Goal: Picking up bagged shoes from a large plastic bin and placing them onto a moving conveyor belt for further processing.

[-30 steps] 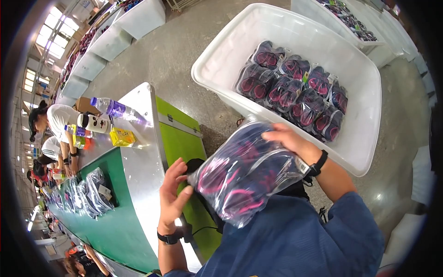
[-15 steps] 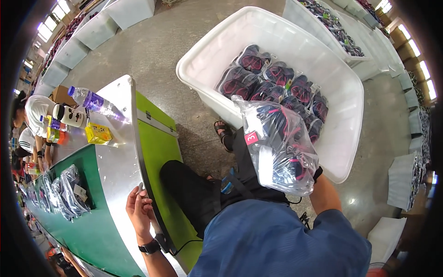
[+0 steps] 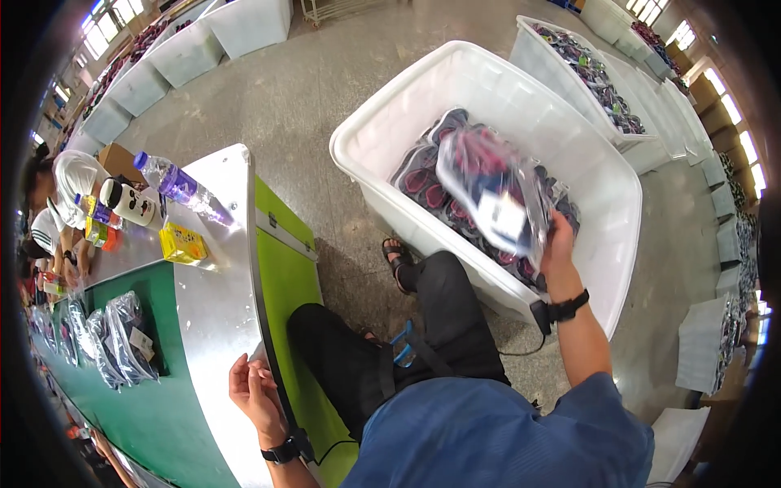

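Note:
My right hand (image 3: 559,242) grips one end of a clear plastic bag of shoes (image 3: 488,183), dark blue and pink with a white label showing. The bag hangs over the large white bin (image 3: 358,154) and is blurred by motion. Under it, several more bagged dark shoes with pink trim (image 3: 415,175) lie in the bin. Beside the table's metal edge, my left hand (image 3: 259,392) has its fingers curled in, with nothing visible in them. Its nearest thing is the silver and green table (image 3: 213,313).
On the table stand a purple-capped water bottle (image 3: 181,185), a white bottle (image 3: 128,203) and a yellow box (image 3: 183,244). Several bagged items (image 3: 122,337) lie on its green mat. Another filled white bin (image 3: 582,77) stands behind mine. A co-worker (image 3: 71,191) is at far left.
My right hand has carried the bagged shoes from close by my lap forward over the bin. My left hand has shifted slightly toward me along the table edge.

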{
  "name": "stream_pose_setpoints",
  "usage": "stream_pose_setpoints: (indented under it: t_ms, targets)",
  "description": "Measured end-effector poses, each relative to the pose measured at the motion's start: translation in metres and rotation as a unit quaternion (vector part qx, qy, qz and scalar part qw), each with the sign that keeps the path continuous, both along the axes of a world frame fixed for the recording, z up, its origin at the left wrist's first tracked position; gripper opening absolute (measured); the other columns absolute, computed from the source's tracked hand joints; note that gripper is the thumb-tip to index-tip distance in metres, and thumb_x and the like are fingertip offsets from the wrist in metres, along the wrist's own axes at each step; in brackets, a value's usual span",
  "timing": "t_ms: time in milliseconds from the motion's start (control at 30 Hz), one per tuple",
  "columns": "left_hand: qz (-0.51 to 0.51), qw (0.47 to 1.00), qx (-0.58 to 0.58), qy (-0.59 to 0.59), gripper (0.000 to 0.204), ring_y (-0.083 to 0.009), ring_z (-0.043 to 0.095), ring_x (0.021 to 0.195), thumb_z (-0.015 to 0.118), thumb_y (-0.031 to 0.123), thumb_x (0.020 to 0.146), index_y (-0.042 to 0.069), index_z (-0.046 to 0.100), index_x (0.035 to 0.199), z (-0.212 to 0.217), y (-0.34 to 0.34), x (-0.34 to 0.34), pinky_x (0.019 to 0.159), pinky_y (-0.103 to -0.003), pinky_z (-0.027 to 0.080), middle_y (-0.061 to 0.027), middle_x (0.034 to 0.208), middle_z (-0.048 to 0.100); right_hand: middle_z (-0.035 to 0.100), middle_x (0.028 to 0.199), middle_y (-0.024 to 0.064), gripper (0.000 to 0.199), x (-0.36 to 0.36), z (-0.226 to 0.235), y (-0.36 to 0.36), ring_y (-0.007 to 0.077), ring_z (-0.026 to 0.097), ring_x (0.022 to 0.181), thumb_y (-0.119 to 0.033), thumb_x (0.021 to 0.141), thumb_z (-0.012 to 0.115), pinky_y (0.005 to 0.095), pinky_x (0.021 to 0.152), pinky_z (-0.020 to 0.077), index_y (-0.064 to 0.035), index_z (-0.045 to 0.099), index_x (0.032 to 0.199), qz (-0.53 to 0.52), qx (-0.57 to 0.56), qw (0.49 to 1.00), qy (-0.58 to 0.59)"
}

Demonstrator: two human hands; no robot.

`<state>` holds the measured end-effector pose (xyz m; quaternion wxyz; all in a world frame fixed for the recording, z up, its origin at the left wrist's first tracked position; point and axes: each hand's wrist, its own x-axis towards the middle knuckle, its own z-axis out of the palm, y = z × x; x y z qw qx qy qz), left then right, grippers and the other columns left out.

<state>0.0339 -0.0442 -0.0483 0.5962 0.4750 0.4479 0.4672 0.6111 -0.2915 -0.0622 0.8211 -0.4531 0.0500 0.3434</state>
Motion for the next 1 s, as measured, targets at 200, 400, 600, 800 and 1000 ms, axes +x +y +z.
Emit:
stream_pose_setpoints:
  t_ms: [200, 400, 600, 800, 1000]
  targets:
    - [0.021, 0.999, 0.010, -0.032, 0.027, -0.0092, 0.062, 0.073, 0.061, 0.000, 0.105, -0.005, 0.060, 0.132, -0.009, 0.001, 0.005, 0.060, -0.019, 0.050, -0.0098, 0.100, 0.068, 0.060, 0.125, 0.0246, 0.060, 0.113, -0.058, 0.134, 0.0383, 0.069, 0.106, -0.032, 0.103, 0.068, 0.0500, 0.096, 0.0612, 0.0097, 0.045, 0.140, -0.107, 0.037, 0.994, 0.009]
    - [0.027, 0.997, 0.001, -0.075, 0.028, -0.0104, 0.063, 0.075, 0.061, 0.000, 0.105, -0.003, 0.060, 0.132, -0.008, -0.001, -0.002, 0.061, -0.021, 0.053, -0.0093, 0.101, 0.067, 0.068, 0.102, 0.0137, 0.036, 0.041, -0.094, 0.185, 0.0325, 0.073, 0.095, -0.027, 0.098, 0.072, 0.0461, 0.082, 0.0633, 0.0013, 0.061, 0.117, 0.111, -0.104, 0.988, 0.029]
    - [0.015, 0.996, -0.002, -0.084, 0.027, -0.0109, 0.064, 0.076, 0.062, 0.000, 0.104, -0.003, 0.061, 0.131, -0.008, -0.001, -0.007, 0.061, -0.021, 0.052, -0.0097, 0.102, 0.068, 0.074, 0.102, 0.0120, 0.036, -0.036, -0.095, 0.149, 0.0250, 0.074, 0.093, -0.030, 0.094, 0.078, 0.0397, 0.085, 0.0581, -0.0005, 0.072, 0.115, 0.229, -0.297, 0.837, -0.399]
    - [0.010, 0.997, -0.016, -0.068, 0.025, -0.0106, 0.064, 0.075, 0.066, 0.000, 0.103, -0.004, 0.063, 0.127, -0.007, 0.003, -0.006, 0.061, -0.021, 0.052, -0.0085, 0.098, 0.069, 0.074, 0.108, 0.0160, 0.036, -0.067, -0.085, 0.139, 0.0311, 0.073, 0.101, -0.031, 0.093, 0.075, 0.0411, 0.089, 0.0559, -0.0013, 0.073, 0.114, 0.196, -0.361, 0.744, -0.528]
    - [-0.054, 0.994, -0.088, 0.020, 0.024, -0.0125, 0.069, 0.084, 0.070, 0.002, 0.101, -0.005, 0.065, 0.124, 0.012, 0.018, -0.006, 0.068, -0.024, 0.056, -0.0094, 0.102, 0.072, 0.072, 0.106, 0.0161, 0.028, -0.082, -0.068, 0.148, 0.0369, 0.069, 0.104, -0.032, 0.096, 0.070, 0.0470, 0.087, 0.0544, -0.0061, 0.073, 0.108, 0.165, -0.396, 0.683, -0.591]
